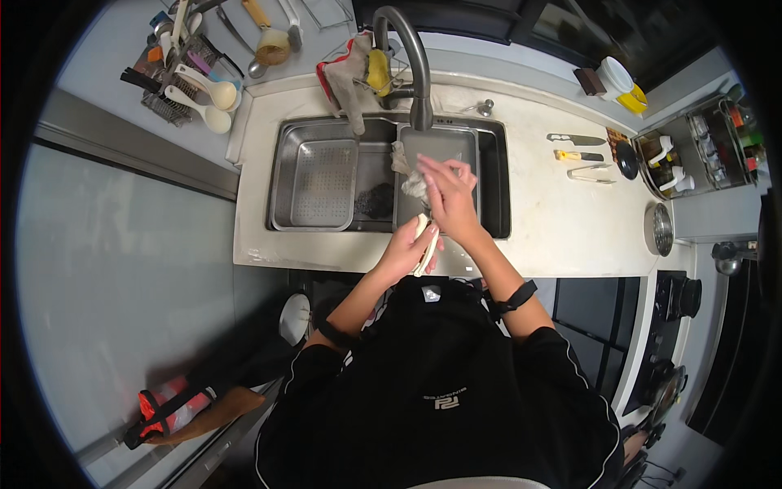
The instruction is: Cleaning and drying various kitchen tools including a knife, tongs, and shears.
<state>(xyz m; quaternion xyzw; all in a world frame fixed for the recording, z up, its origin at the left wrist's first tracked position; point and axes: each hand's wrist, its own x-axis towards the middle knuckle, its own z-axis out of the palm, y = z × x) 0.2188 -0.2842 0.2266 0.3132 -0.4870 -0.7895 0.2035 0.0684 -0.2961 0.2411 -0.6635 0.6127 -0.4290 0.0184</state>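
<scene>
My left hand (403, 249) grips a slim cream-edged object (421, 260) with a reddish-brown inside, at the front rim of the sink. What it is exactly I cannot tell. Just above it, my right hand (453, 205) reaches over a flat steel tray (455, 139) in the right part of the sink. Its fingers are stretched out beside a pale crumpled piece (415, 186); whether they hold anything is hidden. Another limp, beige piece (399, 158) lies at the tray's left edge.
A perforated steel pan (321, 183) fills the sink's left side, with a dark scrubbing mesh (374, 200) beside it. The faucet (420, 73) arches over the tray. A grey cloth (351, 76) hangs behind. On the right counter lie a knife (577, 139), a yellow-handled tool (577, 156) and tongs (591, 173).
</scene>
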